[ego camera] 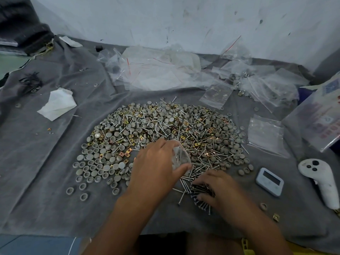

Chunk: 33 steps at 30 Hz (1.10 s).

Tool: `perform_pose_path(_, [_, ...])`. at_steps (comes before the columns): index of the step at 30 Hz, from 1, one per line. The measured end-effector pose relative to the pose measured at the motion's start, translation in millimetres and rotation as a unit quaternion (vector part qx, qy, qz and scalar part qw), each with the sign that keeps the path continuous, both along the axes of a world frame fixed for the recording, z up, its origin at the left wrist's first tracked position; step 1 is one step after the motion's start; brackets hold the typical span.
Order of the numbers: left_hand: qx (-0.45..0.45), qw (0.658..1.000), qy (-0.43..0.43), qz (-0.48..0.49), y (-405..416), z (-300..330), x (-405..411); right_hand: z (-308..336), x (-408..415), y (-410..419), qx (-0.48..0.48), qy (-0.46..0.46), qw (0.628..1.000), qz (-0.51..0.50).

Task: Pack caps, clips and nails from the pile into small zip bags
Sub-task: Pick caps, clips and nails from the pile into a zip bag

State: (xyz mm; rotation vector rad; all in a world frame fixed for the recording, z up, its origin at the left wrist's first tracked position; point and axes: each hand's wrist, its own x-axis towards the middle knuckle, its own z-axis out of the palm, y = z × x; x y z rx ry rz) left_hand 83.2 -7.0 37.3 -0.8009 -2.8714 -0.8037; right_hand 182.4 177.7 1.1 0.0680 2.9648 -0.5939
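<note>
A: Where's the bag?
B: A small clear zip bag (181,159) is pinched in the left hand (156,168), over the near edge of the pile (161,137) of grey caps, brass clips and nails on the grey cloth (46,181).
A: And the right hand (219,192)?
B: Its fingers curl round a bunch of nails (199,190) just beside the bag.
A: Around them?
B: Empty bags (265,135) to the right, a white timer (269,181), a white controller (320,181), and a crumpled tissue (57,103) to the left.
</note>
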Motion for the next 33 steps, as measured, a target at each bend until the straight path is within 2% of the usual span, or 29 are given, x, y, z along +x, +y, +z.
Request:
perform_pose_path(3, [0.005,1.0,-0.002,0.0,1,0,1,-5,1,-3,0.024,0.019,1.0,0.006])
perform_pose_path(9, [0.013,1.0,0.002,0.001,-1,2,1,-1,-8,-4,0.067,-0.014,0.998,0.0])
perform_pose_path(15, [0.012,1.0,0.005,0.005,-2,4,1,-1,-8,-7,0.115,0.008,0.993,-0.012])
perform_pose_path(23, [0.007,1.0,0.01,0.006,-2,2,0,-8,-3,-4,0.11,0.06,0.992,-0.009])
perform_pose_path(25, [0.006,1.0,0.009,0.005,-2,2,0,-11,-3,-3,0.058,0.065,0.996,-0.022])
perform_pose_path(28, [0.005,1.0,0.008,0.004,0,2,0,-10,-1,-1,-0.099,0.085,0.988,-0.078])
perform_pose_path(31, [0.006,1.0,0.008,0.005,0,2,0,-3,-2,2,-0.252,0.11,0.954,-0.121])
perform_pose_path(33, [0.006,1.0,0.008,0.002,1,2,0,6,-4,2,-0.359,0.11,0.914,-0.151])
